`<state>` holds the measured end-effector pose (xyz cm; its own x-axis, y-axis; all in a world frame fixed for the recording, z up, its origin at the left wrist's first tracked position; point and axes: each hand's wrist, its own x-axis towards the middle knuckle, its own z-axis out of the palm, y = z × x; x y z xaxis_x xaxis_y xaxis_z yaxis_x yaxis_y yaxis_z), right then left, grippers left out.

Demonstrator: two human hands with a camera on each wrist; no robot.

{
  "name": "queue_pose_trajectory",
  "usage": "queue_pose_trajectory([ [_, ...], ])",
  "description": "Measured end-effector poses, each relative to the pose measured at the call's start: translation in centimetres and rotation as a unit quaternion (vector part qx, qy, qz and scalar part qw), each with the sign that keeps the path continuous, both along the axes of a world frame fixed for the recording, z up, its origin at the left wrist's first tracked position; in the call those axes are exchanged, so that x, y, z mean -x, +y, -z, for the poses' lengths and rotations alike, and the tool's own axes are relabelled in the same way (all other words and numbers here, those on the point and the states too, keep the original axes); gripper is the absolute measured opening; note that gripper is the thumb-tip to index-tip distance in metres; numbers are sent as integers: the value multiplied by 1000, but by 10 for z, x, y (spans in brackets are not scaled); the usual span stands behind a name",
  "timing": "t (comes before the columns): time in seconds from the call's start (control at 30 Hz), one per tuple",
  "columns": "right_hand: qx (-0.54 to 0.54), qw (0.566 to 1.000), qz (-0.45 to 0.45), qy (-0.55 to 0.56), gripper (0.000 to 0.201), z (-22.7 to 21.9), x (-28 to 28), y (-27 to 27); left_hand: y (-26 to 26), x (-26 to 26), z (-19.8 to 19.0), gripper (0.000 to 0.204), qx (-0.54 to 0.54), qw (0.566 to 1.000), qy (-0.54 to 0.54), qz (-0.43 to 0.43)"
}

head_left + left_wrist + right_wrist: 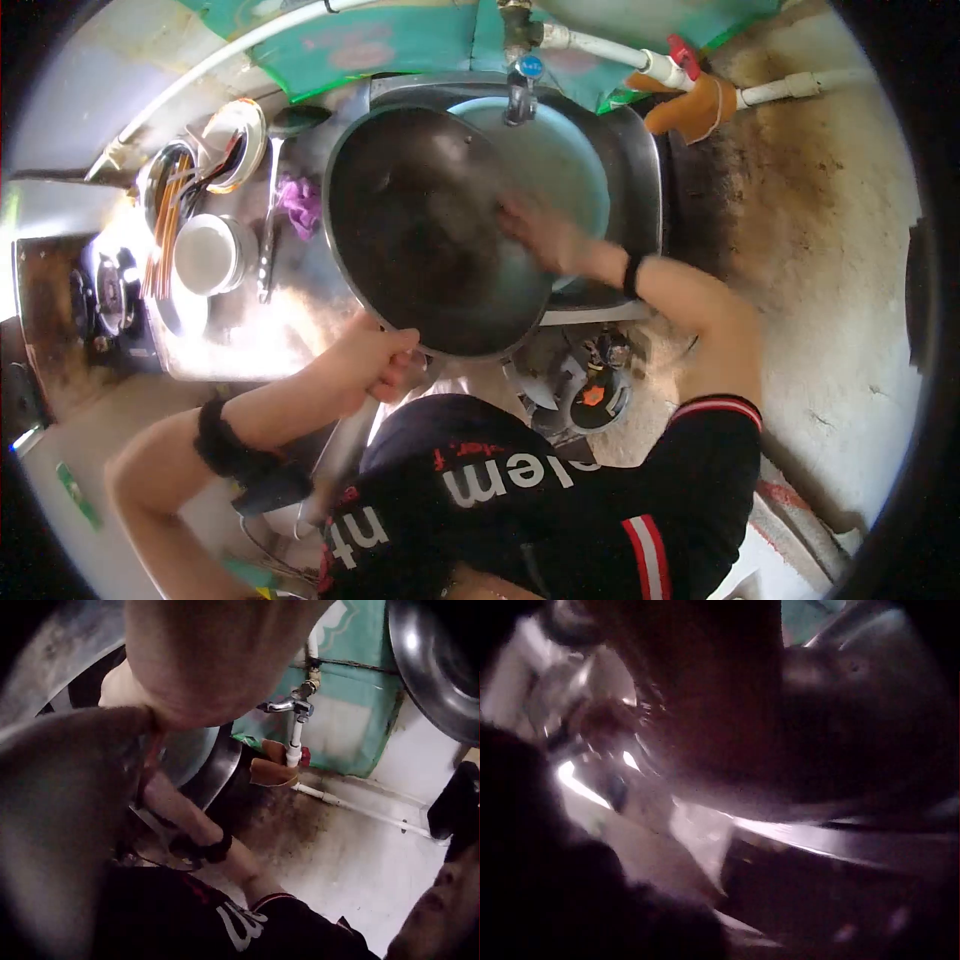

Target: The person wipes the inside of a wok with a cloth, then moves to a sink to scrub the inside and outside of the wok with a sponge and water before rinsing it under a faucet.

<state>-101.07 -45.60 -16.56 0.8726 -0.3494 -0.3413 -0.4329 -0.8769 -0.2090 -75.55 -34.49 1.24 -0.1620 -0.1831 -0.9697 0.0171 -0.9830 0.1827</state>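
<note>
Grasping the large round pan (400,210) at the near-left rim with the left hand (372,358), fingers and thumb closed about the edge. Stretching from that grip away from the body and to the right, more wide bowl than bar, with no clear long axis in the round body; probably best judged by the line from the held rim to the far one. Tilted, inner face open toward the body, above the right edge of the worktop (240,330) and the left part of the sink (655,190). Covering the left side of the pale blue basin (580,160), short of the tap (521,95). Nearer the right side of the pan: the right hand (545,235), reaching in from across the sink. Impossible to tell, through the blur, bent fingers from straight, or touching from hovering. Farther left, on the worktop, a purple cloth (299,207), then stacked bowls (207,255).
</note>
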Motion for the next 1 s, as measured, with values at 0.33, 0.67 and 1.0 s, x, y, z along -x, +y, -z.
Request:
queue_pose_trajectory([
  [0.33,-320,809,160,-466,76,-39,-182,36,4,-6,4,16,10,998,-2,57],
  [0.67,-116,626,519,-570,62,-2,-259,-26,25,-18,35,18,48,998,-5,33],
  [1.0,-194,579,627,-484,60,-12,-286,-29,33,-19,48,23,38,999,38,-6],
])
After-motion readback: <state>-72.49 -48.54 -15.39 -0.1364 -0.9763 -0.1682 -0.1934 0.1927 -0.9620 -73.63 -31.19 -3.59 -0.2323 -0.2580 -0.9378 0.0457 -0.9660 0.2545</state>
